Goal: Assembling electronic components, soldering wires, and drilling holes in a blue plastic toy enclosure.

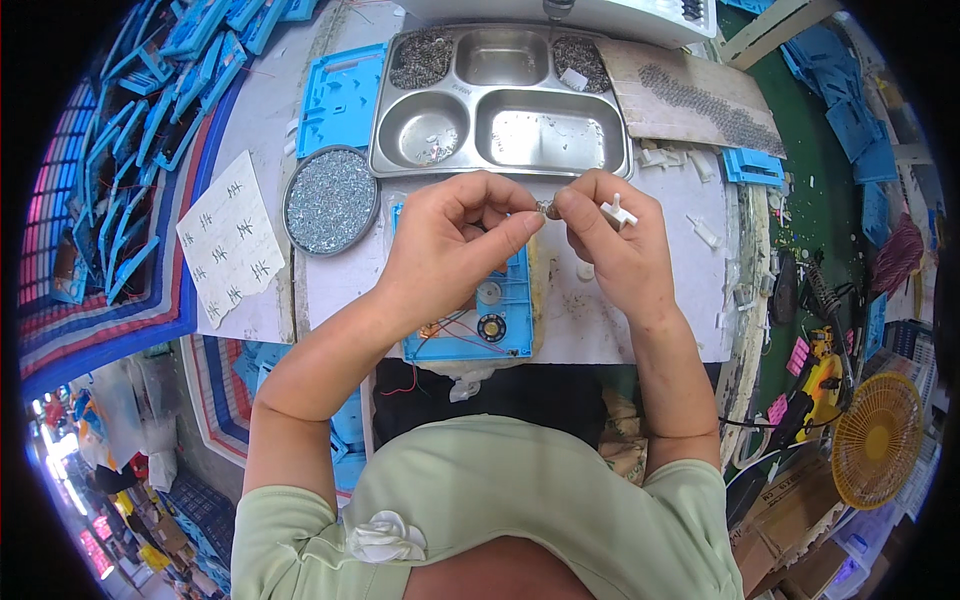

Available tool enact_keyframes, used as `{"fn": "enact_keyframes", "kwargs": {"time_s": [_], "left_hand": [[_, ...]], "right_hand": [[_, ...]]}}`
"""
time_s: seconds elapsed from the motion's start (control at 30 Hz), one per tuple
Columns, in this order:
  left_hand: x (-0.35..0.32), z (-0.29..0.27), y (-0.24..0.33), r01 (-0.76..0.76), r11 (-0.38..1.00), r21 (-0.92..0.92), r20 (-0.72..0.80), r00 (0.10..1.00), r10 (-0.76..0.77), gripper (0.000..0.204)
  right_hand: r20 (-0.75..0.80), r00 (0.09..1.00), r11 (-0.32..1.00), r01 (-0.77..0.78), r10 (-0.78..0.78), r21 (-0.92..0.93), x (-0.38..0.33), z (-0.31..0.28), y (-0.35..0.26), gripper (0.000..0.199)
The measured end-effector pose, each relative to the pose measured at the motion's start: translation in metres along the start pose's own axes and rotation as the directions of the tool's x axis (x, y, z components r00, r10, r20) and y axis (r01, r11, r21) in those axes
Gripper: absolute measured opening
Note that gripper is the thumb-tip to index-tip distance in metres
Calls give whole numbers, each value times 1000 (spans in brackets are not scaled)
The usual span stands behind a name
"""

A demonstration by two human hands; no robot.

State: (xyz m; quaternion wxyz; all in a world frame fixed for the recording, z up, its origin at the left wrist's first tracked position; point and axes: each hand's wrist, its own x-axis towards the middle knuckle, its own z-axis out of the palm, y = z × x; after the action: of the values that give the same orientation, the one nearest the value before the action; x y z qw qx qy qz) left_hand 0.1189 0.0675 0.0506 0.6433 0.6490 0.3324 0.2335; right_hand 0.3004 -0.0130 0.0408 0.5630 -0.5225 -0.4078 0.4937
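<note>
My left hand (465,230) and my right hand (625,245) meet above the work table, just in front of the metal tray. Between their fingertips is a small coiled metal piece (547,209) that looks like a spring. Thumb and forefinger of each hand pinch at it. A small white plastic part (618,212) with a stem is also tucked in my right hand's fingers. Below my left hand lies a blue plastic casing (465,335), partly hidden by the hand and forearm. It carries a round black speaker (491,328) and thin red wires.
The compartmented steel tray (460,95) holds small metal parts. A round dish of screws (331,200) and a marked paper sheet (232,240) lie left. Cardboard with rows of metal pieces (690,95) lies right. Blue casings (130,190) heap at far left; a fan (878,440) stands right.
</note>
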Motion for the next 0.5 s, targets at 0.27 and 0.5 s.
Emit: {"fn": "enact_keyframes", "kwargs": {"time_s": [0.27, 0.5], "left_hand": [[4, -3, 2, 101, 969, -225, 80, 993, -85, 15], [2, -2, 2, 125, 974, -190, 120, 987, -104, 13]], "right_hand": [[37, 999, 999, 35, -34, -32, 2, -2, 1, 23], [106, 984, 986, -153, 146, 59, 3, -5, -2, 29]]}}
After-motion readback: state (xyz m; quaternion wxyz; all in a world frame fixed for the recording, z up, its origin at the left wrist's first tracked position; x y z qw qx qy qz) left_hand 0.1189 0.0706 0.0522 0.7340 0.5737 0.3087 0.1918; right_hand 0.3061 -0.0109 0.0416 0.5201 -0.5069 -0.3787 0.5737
